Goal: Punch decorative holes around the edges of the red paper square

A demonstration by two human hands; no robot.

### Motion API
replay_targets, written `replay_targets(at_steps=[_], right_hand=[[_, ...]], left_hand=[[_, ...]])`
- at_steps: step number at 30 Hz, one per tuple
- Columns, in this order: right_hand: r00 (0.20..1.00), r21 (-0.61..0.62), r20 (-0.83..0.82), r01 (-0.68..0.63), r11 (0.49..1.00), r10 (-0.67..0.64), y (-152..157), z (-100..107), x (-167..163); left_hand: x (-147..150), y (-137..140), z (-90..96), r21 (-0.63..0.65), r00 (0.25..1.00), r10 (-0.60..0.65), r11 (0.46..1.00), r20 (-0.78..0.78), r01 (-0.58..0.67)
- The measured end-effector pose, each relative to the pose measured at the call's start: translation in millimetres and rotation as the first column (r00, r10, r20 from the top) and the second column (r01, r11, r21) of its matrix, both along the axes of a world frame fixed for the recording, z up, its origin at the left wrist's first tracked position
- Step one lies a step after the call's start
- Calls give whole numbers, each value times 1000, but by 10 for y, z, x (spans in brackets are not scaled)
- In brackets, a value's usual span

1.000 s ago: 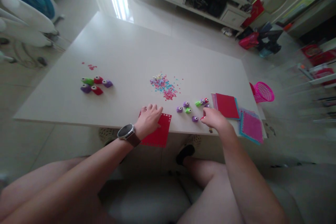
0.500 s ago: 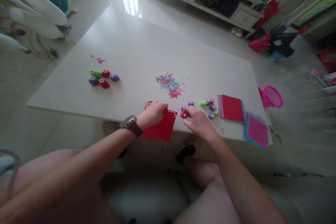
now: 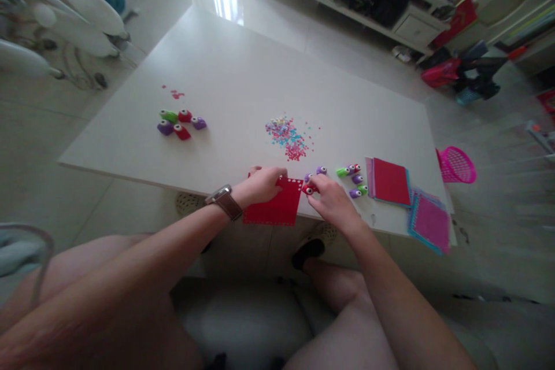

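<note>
Right hand (image 3: 331, 199) pinches a red punch (image 3: 308, 190) against the red sheet (image 3: 275, 209) below frame centre, left hand (image 3: 262, 185) gripping it, seemingly for steadiness

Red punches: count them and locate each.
4: one red punch in the right hand, two left of the confetti, one near the paper stack. Others may be hidden.
</note>
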State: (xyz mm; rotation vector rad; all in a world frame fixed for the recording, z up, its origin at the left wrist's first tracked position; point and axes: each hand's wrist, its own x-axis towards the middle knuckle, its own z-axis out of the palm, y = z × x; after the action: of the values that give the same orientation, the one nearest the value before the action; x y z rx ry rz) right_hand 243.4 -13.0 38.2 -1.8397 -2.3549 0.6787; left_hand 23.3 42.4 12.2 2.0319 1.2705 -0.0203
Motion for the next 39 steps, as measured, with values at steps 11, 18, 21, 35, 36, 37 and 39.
replay_targets(at_steps=[11, 18, 21, 35, 36, 37, 39], right_hand=[[1000, -54, 23, -9, 998, 10, -14, 30, -37], [995, -121, 75, -52, 991, 61, -56, 5, -135], [992, -149, 100, -59, 987, 74, -66, -14, -163], [988, -170, 135, -57, 984, 80, -83, 86, -197], [987, -172, 135, -59, 983, 82, -94, 106, -180], [988, -176, 130, -60, 982, 84, -105, 120, -164], [992, -179, 107, -42, 983, 62, -114, 127, -140]], left_hand=[[-1, 1, 3, -11, 1000, 7, 1000, -4, -7], [-24, -34, -148, 46, 999, -2, 999, -40, 4], [-36, -58, -217, 86, 999, -19, 996, -35, 22], [-15, -122, -40, 232, 993, -104, 966, -60, 115], [-14, -128, -38, 187, 991, -120, 974, -57, 129], [-12, -139, -42, 149, 990, -130, 979, -53, 137], [-4, -168, -58, 120, 990, -135, 983, -49, 140]])
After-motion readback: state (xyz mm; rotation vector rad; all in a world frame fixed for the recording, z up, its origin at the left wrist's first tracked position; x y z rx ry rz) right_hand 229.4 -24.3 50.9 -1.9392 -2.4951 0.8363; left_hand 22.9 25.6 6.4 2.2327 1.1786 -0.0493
